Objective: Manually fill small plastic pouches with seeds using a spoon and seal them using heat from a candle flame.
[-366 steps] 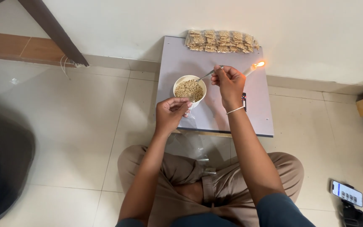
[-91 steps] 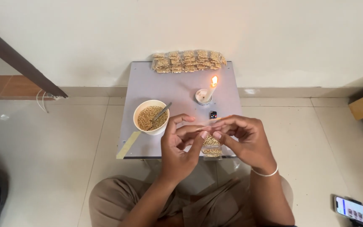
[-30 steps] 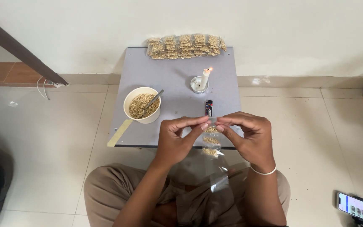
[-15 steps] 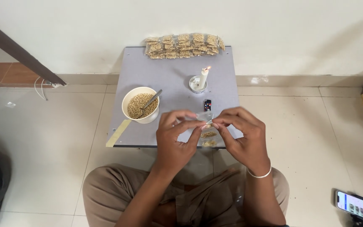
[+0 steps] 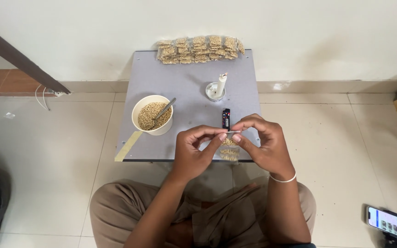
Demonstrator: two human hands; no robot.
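Two hands met over the near edge of the small grey table (image 5: 184, 87). The left hand (image 5: 195, 154) and the right hand (image 5: 263, 144) each pinched one end of the top edge of a little clear bag (image 5: 229, 149), thumb and finger pressed together on it. The bag hung down between them, with grain sitting in its bottom. Holding it by the top like that kept the grain from spilling and kept the open edge flat and tight.

One white bowl (image 5: 152, 115) of the same grain stood on the left side of the table, near the left hand. One spoon (image 5: 164, 109) leaned in it with its handle up, easy to grab.

One candle (image 5: 220, 85) stood upright in a small round dish near the middle of the table, beyond the hands. I could not see a flame on it. One small black and red lighter (image 5: 226, 119) lay flat just past the fingers, between them and the candle.

One row of filled bags (image 5: 201, 49) lay at the far edge, against the wall, out of the way. They overlapped, so I could not count them well.

One phone (image 5: 390, 222) sat on the floor, well off to the right.
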